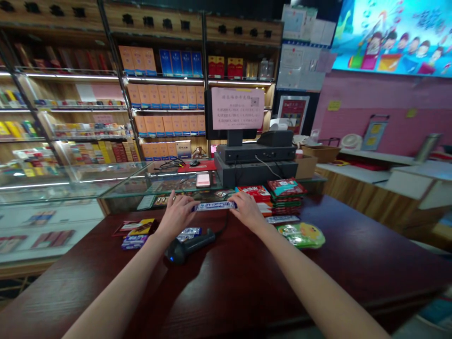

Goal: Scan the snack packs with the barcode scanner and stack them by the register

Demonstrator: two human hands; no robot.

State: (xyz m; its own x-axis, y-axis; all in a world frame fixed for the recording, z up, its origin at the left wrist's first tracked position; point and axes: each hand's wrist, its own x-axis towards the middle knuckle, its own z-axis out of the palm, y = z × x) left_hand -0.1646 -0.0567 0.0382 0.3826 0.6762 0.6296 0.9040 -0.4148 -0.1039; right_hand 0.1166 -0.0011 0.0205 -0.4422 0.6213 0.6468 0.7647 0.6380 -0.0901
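The left hand (178, 213) and right hand (247, 210) each pinch one end of a slim blue-and-white candy stick pack (216, 205), held up toward the far edge of the dark wood counter (229, 294). Its long axis runs crosswise between the grips, roughly along that edge. The handheld barcode scanner (192, 245) lies on the counter nearer the near edge, its head closer to the left hand.
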